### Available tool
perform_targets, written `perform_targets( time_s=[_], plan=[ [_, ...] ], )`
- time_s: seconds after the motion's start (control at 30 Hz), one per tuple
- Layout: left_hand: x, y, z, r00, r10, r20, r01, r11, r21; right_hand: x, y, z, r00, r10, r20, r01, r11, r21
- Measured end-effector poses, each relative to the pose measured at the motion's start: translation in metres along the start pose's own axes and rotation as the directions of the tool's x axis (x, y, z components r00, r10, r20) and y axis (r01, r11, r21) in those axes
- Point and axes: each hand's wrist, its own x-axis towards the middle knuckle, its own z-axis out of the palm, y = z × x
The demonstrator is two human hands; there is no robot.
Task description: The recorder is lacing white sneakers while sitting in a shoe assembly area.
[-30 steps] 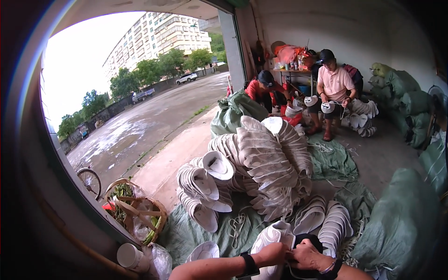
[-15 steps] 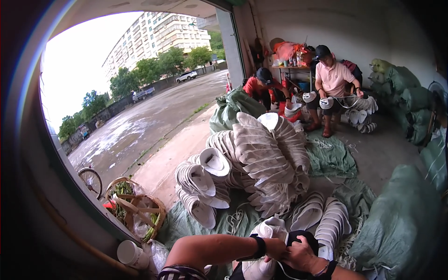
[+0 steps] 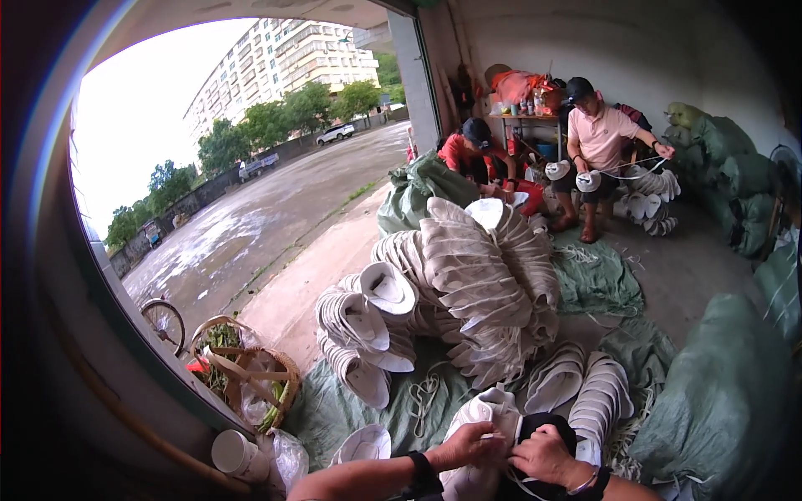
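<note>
A white shoe upper (image 3: 483,407) rests over my lap, against a dark knee. My left hand (image 3: 464,447) is over its near part, thumb and fingers pinched together; what lies between them is too small to make out. Close beside it on the right, my right hand (image 3: 545,457) has its fingers curled closed at the upper's side. A thin white shoelace (image 3: 525,487) runs from beneath the right hand; its end is hidden. To the left, another white upper (image 3: 368,444) lies on the green sheet, partly behind my left forearm.
Nested stacks of white uppers (image 3: 476,275) stand ahead, with another row (image 3: 601,397) at right. Loose laces (image 3: 424,401) lie on the green sheet (image 3: 334,426). A wicker basket (image 3: 288,380) and white bucket (image 3: 238,455) are left; green sacks (image 3: 710,401) right. Two co-workers (image 3: 597,138) sit beyond.
My left hand has drawn left, away from my right hand, uncovering the upper on the sheet. The seated co-worker's hand has moved outward with a lace; the other co-worker's hands have shifted.
</note>
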Motion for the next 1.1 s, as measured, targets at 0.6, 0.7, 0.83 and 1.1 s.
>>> perform_targets(
  time_s=[0.6,0.7,0.83,1.1],
  plan=[
    [-0.032,-0.049,-0.004,0.917,0.022,-0.398,-0.117,0.969,-0.217,-0.286,0.179,-0.153,0.214,0.965,-0.149,0.378,0.059,0.924],
    [-0.038,-0.051,0.002,0.875,0.114,-0.471,-0.231,0.953,-0.198,-0.310,0.168,-0.151,-0.013,0.988,-0.153,0.310,0.149,0.939],
    [-0.038,-0.036,0.008,0.845,0.104,-0.524,-0.184,0.978,-0.102,-0.176,0.120,-0.086,0.169,0.985,-0.030,0.024,0.026,0.999],
    [-0.044,-0.022,-0.008,0.955,-0.110,-0.276,0.120,0.992,0.021,0.016,0.005,0.009,0.742,0.522,0.420,-0.599,0.237,0.765]
  ],
)
